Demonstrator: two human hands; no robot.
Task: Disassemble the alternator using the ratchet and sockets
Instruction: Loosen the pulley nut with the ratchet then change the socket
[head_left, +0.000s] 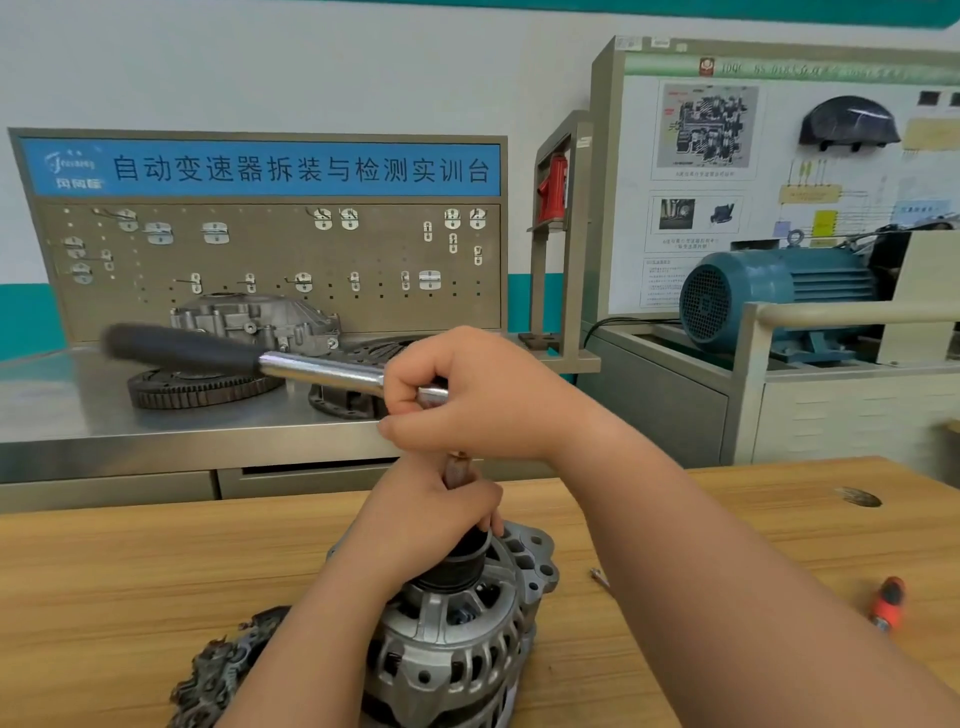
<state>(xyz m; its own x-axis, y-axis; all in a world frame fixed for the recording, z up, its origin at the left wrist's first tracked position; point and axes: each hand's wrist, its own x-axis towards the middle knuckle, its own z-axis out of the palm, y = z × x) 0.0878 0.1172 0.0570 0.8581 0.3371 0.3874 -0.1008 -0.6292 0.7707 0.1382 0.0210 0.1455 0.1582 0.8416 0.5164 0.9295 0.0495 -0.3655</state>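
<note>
Alternator (457, 644), lower centre on wooden table (130, 571): ribbed cast housing, probably heavy and rigid, best steadied near its dark pulley (454, 569), where my left hand (431, 514) curls round the socket stem (457, 470); ratchet (311, 370), centre-left, smooth steel, likely slippery, my right hand (483, 395) clenched round its head end.

In front of you, a wooden table (727, 519) carries an orange-handled screwdriver (888, 603) off to your right. Beyond it stands a steel workbench (78, 410). On it a toothed ring gear (197, 389) lies flat, with a grey cast housing (254, 319) behind, below a pegboard (270, 254) topped by a blue sign (265, 167). Farther right, a teal electric motor (769, 296) sits before a diagram board (727, 208).
</note>
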